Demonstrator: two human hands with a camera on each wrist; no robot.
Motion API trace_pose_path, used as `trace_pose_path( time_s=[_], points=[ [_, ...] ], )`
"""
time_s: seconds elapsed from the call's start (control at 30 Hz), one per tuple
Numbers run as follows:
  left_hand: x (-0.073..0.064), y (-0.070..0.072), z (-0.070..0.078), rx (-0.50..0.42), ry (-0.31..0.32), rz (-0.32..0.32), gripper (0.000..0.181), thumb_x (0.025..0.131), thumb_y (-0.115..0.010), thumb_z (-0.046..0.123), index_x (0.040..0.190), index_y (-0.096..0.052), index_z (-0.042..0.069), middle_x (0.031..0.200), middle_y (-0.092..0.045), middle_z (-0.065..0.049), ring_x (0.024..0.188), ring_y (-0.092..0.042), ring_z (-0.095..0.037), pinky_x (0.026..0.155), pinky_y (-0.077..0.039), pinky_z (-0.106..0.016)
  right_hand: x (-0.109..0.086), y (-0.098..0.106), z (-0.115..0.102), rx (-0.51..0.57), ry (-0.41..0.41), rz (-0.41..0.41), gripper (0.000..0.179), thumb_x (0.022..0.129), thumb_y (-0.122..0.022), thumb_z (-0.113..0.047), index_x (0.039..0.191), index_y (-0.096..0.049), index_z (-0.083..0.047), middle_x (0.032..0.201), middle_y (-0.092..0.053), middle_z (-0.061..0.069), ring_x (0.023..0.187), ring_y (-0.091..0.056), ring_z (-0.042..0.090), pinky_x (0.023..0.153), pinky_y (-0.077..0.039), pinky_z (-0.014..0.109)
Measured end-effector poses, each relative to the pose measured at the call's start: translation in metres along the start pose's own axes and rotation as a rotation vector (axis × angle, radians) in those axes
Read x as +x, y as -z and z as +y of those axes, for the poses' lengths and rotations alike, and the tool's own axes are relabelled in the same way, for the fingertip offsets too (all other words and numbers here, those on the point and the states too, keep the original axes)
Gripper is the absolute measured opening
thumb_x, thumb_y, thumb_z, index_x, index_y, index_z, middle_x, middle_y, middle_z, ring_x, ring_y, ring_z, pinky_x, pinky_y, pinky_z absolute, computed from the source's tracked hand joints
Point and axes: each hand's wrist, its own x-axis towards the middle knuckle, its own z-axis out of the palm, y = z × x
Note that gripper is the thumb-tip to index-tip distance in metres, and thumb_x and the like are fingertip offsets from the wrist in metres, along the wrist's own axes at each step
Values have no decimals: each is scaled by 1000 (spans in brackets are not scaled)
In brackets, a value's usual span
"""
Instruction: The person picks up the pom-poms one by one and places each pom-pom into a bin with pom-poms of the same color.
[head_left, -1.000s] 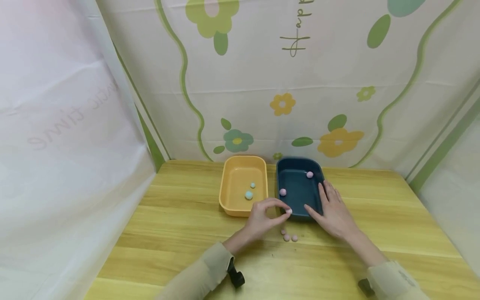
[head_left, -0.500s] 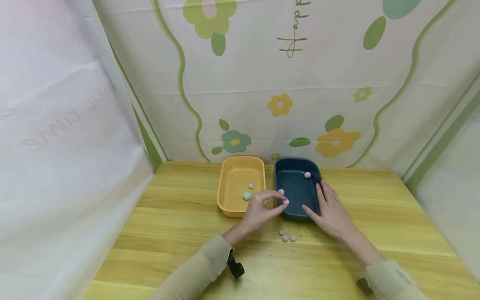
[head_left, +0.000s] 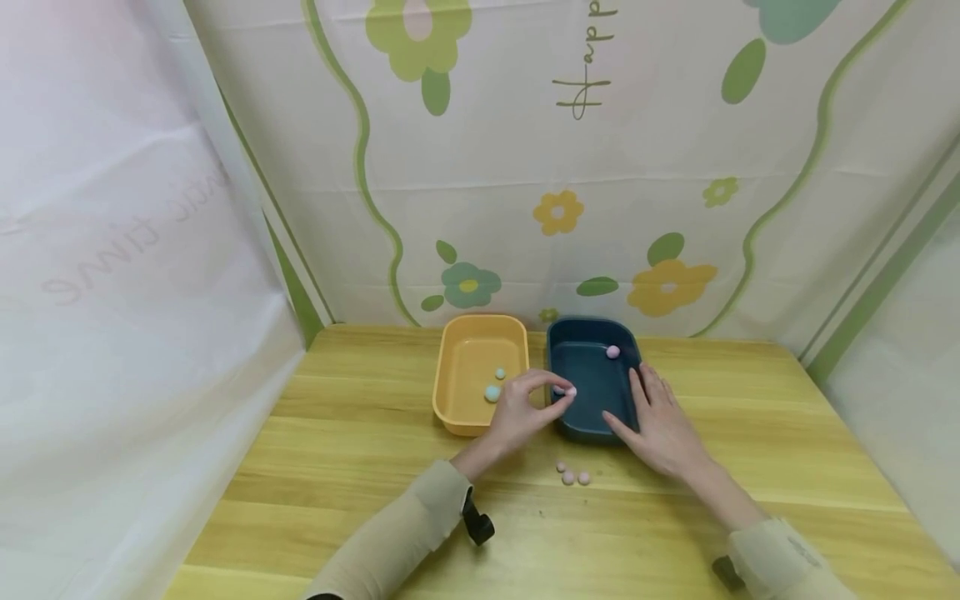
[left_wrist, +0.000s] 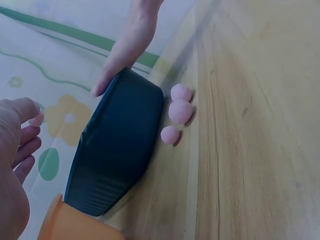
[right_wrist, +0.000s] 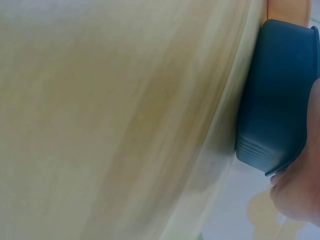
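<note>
Between thumb and forefinger, my left hand (head_left: 517,412) pinches a small pink ball (head_left: 572,392) over the left side of a dark blue tray (head_left: 596,415). The same pinched ball shows at the left edge of the left wrist view. My right hand (head_left: 667,429) rests at the tray's right rim, fingers extended and spread, thumb reaching over the near right corner. Inside this tray, one pink ball (head_left: 612,352) lies near the far end; another, by the left wall, is mostly hidden behind my left fingers. In front of the tray, three pink balls (left_wrist: 180,111) sit on the table.
Just left of the dark blue tray stands a yellow-orange tray (head_left: 446,392) holding two light blue balls (head_left: 492,393). The wooden table (head_left: 360,467) ends at a white cloth (head_left: 480,167) with printed flowers behind, and cloth hangs at both sides.
My left hand has lifted the pinched pink ball from the dark blue tray's near rim and moved it forward over the tray. My right hand has stayed at the rim.
</note>
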Motion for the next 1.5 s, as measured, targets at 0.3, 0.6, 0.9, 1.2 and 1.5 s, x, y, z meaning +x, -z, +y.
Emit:
trace_pose_path(
  time_s=[0.3,0.6,0.9,1.2,1.5],
  points=[
    [6,-7,-3,-2,2,7,10,100,-83,12,107,-83,6,106,-84,-10,104,-79,-27,98,-66,-43,-1,0,0,2,0,6,102,109,-57,-62,172,-19,9,180,-13,35,167,-18,56,135,-22,71],
    [12,-16,-8,39,-68,62,9,98,-84,12,107,-83,9,106,-84,-6,105,-79,-20,100,-64,-25,1,-1,-1,-1,8,5,101,109,-56,-63,172,-18,6,181,-13,34,168,-18,55,135,-22,70],
    [16,-24,-11,84,-88,88,11,97,-85,12,108,-83,10,106,-84,-5,106,-78,-20,100,-64,-27,1,-2,0,8,6,10,101,109,-57,-62,173,-17,6,181,-12,34,168,-16,56,135,-22,71],
    [22,-34,-12,73,-32,71,12,99,-84,15,110,-83,11,107,-85,-4,108,-78,-20,102,-63,-27,0,-3,1,2,6,12,101,109,-57,-62,173,-18,6,181,-12,34,167,-17,56,135,-23,71],
    [26,-40,-13,58,-5,74,12,98,-84,13,109,-83,8,107,-84,-6,107,-79,-23,100,-65,-31,1,-4,1,6,1,10,101,109,-56,-62,173,-17,5,181,-12,34,167,-17,55,135,-23,71]
  ],
)
